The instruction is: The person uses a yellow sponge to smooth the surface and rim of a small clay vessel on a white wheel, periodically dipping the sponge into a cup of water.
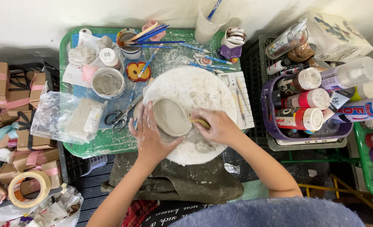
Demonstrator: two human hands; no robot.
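Cupping the grey clay bowl between both hands, the left hand spreads open against its side while the right hand pinches a yellow sponge at its rim, over the round white board.

Wet grey clay bowl, matt and smooth, under my clay-smeared left hand; my right hand presses a yellowish sponge (soft-looking, porous) on its rim, over a chalky white plaster-like round board and green plastic tray

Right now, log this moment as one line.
left hand steadies clay dish | right hand presses yellow tool on rim | on round board
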